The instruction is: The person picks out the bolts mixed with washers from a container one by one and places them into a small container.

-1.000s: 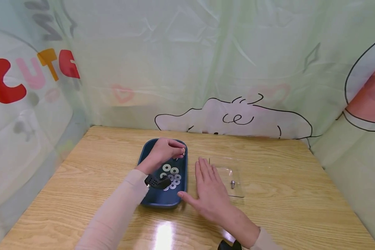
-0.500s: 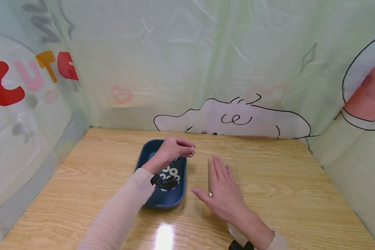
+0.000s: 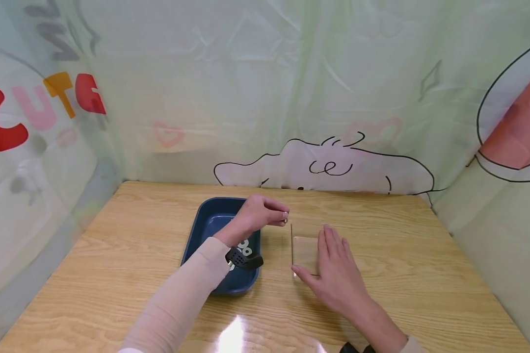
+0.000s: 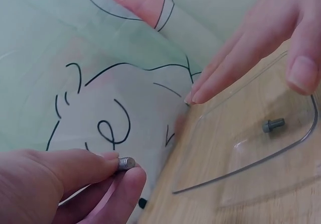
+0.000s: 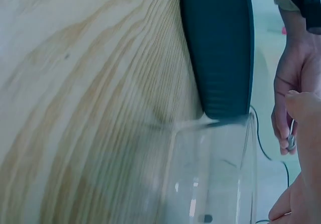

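My left hand (image 3: 257,214) pinches a small bolt (image 4: 126,163) at mid-frame, just right of the blue tray (image 3: 205,230). My right hand (image 3: 335,274) lies flat, fingers straight, on the clear plastic tray (image 3: 301,247), where another bolt (image 4: 273,125) lies.

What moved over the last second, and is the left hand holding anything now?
The left hand lifted out of the blue tray and swung right toward the clear tray, pinching a small bolt it picked up there. The right hand slid right and now rests flat on the clear tray, covering most of it. The blue tray, its washers and the bolt in the clear tray stayed put.
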A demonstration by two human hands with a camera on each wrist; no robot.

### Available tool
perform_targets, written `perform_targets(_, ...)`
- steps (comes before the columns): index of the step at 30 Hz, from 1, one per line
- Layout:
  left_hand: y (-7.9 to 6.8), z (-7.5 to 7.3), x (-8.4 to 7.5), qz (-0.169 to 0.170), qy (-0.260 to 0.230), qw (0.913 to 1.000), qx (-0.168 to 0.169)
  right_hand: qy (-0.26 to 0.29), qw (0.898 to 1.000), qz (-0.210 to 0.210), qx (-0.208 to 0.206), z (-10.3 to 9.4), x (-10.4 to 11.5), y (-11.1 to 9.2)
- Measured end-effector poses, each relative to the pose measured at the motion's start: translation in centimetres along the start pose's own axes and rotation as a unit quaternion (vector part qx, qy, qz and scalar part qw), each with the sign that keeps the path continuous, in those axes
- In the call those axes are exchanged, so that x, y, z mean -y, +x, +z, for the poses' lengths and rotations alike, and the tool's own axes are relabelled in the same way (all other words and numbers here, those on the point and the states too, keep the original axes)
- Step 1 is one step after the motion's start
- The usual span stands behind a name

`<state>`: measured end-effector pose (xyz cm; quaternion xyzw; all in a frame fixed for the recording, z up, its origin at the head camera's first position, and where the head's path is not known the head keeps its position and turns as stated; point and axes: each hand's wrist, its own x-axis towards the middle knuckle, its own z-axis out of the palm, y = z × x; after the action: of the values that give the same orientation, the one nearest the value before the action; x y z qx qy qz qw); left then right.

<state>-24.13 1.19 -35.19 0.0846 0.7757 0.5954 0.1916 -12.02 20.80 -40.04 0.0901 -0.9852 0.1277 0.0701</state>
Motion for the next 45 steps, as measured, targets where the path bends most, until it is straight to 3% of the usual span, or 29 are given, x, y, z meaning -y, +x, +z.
perform_targets(9,0.5,1.8,0.3,0.011,0.002,0.9994,0.033,-0.003,1.000,0.020,0.003,0.2,-1.6,-0.7)
perform_targets(18,0.7,3.3,0.2,0.018,0.044,0.9968,0.064,0.002,0.999,0.040,0.009,0.5,-2.6,-0.9)
perform_targets(29,1.8,5.6,0.3,0.004,0.066,0.9931,0.097,0.006,0.999,0.046,0.011,1.2,-3.1,-1.0)
perform_targets(41,2.2,7.3,0.5,0.012,0.106,0.9888,0.104,0.008,0.999,0.047,0.008,1.3,-3.0,-0.9)
perform_targets(45,2.3,7.7,0.5,0.025,0.151,0.9831,0.100,0.012,0.999,0.045,0.006,1.4,-3.0,-0.9)
